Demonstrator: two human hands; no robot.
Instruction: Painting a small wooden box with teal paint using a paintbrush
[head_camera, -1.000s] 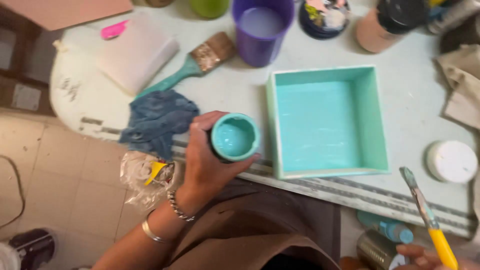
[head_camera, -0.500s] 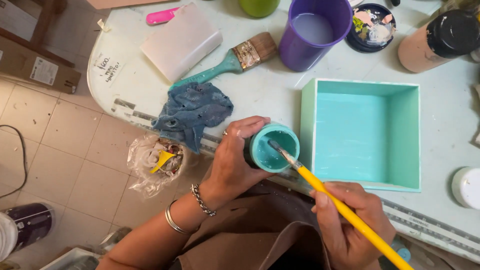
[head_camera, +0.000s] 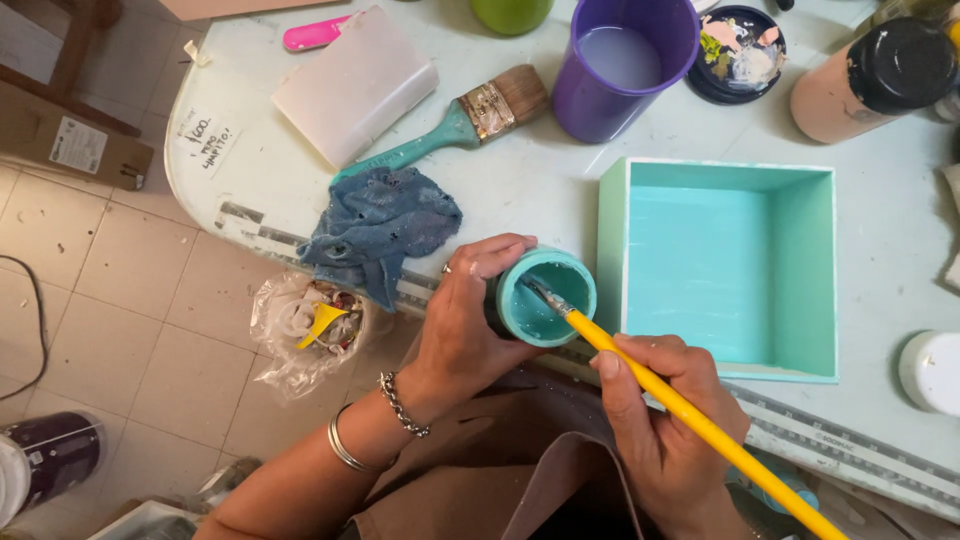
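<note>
My left hand grips a small open jar of turquoise paint over the near edge of the table, tilted toward me. My right hand holds a thin yellow-handled brush whose bristle tip is dipped inside the jar. Just right of the jar sits a square wooden box painted turquoise, open side up.
On the pale table lie a blue rag, a wide turquoise-handled brush, a white block, a purple cup of cloudy water, a dark palette dish, a peach bottle and a white lid. A plastic bag hangs at the table edge.
My right hand came up from the lower right with the yellow brush and lowered its tip into the jar. The jar stays in my left hand.
</note>
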